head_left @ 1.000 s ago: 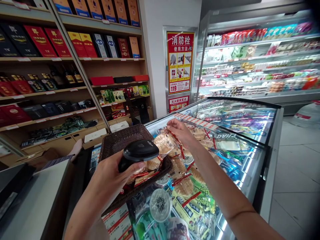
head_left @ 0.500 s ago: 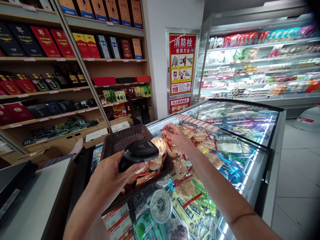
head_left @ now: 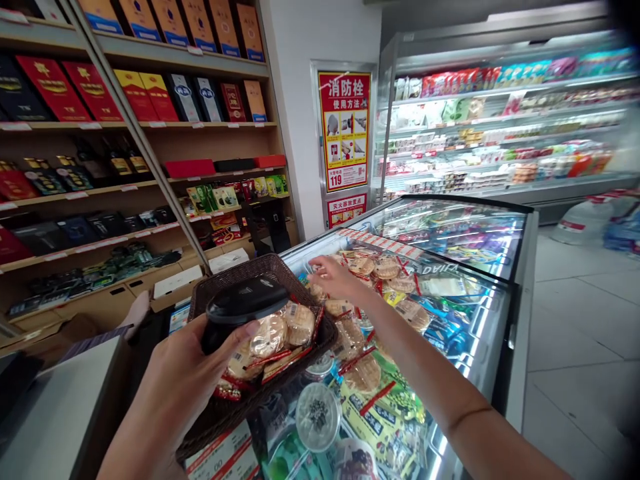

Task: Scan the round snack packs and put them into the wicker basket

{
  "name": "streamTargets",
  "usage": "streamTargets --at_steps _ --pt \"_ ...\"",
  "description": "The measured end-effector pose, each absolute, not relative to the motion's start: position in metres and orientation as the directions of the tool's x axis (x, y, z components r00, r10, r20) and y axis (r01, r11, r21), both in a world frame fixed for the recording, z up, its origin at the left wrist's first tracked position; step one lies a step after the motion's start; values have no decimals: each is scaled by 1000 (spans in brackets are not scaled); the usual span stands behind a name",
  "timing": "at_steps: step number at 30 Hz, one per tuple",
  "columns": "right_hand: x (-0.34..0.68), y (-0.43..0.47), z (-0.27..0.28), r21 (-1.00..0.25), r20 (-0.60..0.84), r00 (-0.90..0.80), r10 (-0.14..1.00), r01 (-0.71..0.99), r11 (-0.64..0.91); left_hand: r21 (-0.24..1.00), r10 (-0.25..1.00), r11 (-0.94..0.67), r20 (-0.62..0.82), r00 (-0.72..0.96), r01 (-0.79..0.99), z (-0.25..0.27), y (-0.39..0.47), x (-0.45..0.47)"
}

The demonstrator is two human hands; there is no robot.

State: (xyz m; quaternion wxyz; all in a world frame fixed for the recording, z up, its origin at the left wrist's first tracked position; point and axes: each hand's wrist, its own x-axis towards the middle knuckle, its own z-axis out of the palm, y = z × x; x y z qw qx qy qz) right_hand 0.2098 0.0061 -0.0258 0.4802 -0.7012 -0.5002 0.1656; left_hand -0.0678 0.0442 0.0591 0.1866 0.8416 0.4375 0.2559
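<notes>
My left hand [head_left: 175, 373] is wrapped round a black handheld barcode scanner [head_left: 247, 299], held over a brown woven basket [head_left: 220, 270]. Inside the basket lie several clear-wrapped round crackers [head_left: 269, 335] with red-edged wrappers. My right hand [head_left: 333, 277] hovers just beyond the basket's right rim, over more wrapped crackers [head_left: 363, 373] spread on the freezer glass. Its fingers are bent and apart, and no packet shows between them. The scanner hides part of the basket.
The chest freezer [head_left: 523, 300] holds bagged goods and round tubs [head_left: 319, 417] under its glass. Shelves of boxes [head_left: 230, 103] stand at the left, with a pale counter [head_left: 65, 413] below. A lit refrigerated display [head_left: 490, 127] and a large water jug [head_left: 583, 220] are at the right.
My right hand has let go of a wrapped cracker, and a packet now lies lower in the basket. The scanner has shifted left in view, and the camera has turned slightly right.
</notes>
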Motion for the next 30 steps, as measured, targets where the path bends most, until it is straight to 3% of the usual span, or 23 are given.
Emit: streamTargets --at_steps 2,6,10,15,18,22,25,27,30 --pt "246 -2 -26 -722 286 591 754 650 -236 483 828 -557 263 495 676 60 42 -66" --pt "310 -22 -42 -526 224 818 530 559 -641 450 820 -570 256 512 687 63 39 -65" --pt "332 -27 -69 -484 129 880 458 459 -745 440 822 -568 254 511 695 60 45 -64" --pt "325 -15 -82 -473 82 860 503 478 -740 430 813 -578 227 537 694 51 63 -64" --pt "323 -12 -76 -528 54 839 542 485 -697 420 804 -590 223 551 690 49 66 -63" --pt "318 -17 -54 -630 178 793 582 546 -552 405 806 -589 235 543 699 52 58 -61" --pt "300 -20 -30 -652 295 804 517 565 -506 412 796 -604 258 548 682 55 53 -60" --pt "280 -22 -15 -709 334 785 521 574 -410 420 801 -597 257 541 684 56 52 -60" --pt "243 -24 0 -868 293 669 683 485 -104 425 809 -585 247 534 690 58 49 -59"
